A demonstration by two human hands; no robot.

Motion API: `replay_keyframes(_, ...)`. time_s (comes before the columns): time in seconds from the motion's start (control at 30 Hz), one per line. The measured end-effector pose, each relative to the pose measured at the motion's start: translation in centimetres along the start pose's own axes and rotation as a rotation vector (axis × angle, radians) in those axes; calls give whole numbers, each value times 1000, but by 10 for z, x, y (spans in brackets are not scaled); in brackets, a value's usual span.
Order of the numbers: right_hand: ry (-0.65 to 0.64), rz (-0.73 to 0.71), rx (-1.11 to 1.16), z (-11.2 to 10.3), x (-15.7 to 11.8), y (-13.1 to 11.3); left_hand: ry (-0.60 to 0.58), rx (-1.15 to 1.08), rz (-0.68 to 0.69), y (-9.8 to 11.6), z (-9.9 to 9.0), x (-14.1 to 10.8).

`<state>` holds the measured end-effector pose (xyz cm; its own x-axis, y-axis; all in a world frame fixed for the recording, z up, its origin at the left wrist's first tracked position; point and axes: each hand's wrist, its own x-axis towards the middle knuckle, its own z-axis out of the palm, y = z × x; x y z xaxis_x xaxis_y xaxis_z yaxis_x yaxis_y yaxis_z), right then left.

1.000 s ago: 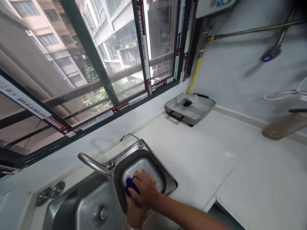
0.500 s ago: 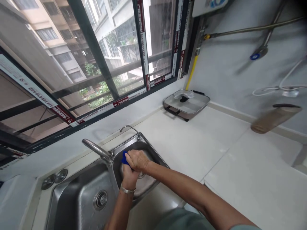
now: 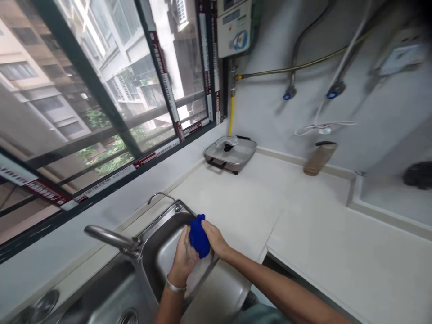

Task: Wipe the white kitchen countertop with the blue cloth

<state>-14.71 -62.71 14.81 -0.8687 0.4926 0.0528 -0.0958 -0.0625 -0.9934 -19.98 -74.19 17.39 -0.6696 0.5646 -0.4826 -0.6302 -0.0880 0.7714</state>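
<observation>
A bunched blue cloth [image 3: 200, 237] is between my two hands, over the small sink basin [image 3: 151, 256]. My left hand [image 3: 183, 256], with a bracelet at the wrist, supports it from the left side, fingers pointing up. On the cloth's right side, my right hand [image 3: 216, 238] presses against it with the fingertips near its top. Both palms are partly hidden by the cloth. The drain of this basin is out of sight beneath the hands.
A curved steel faucet [image 3: 110, 237] and a thin spout [image 3: 162, 194] rise behind the sink. An electric pan with glass lid [image 3: 232, 153] stands on the white counter [image 3: 236, 202]. A brown container [image 3: 319, 159] stands by the wall, below hoses and valves.
My hands have risen rightward with the cloth, from clasped tightly around it to either side of it, so more blue shows. The view has turned right.
</observation>
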Motion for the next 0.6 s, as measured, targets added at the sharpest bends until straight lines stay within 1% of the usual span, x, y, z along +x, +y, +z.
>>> replay_keyframes(0.03,57,36,26,-14,-3,2,-80,-2,-39,-6,9,4)
replay_keyframes(0.07,113,68,59,-30,-8,2,-152,29,-41,-13,17,9)
replay_keyframes(0.1,166,97,105,-46,-14,2,-200,49,-54,-20,26,13)
replay_keyframes(0.2,292,146,274,-93,-37,-3,-244,194,-24,-46,54,26)
replay_keyframes(0.27,374,123,299,-121,-53,-7,-285,344,-2,-61,74,34)
replay_keyframes(0.33,449,69,204,-147,-68,-9,-361,510,74,-74,95,41)
replay_keyframes(0.4,531,15,69,-171,-79,-11,-420,658,220,-83,117,47)
replay_keyframes(0.5,702,-70,-179,-207,-95,-16,-437,772,453,-91,150,55)
replay_keyframes(0.57,789,-122,-300,-230,-105,-24,-490,779,519,-95,171,60)
replay_keyframes(0.6,816,-141,-332,-241,-110,-29,-541,777,508,-97,182,62)
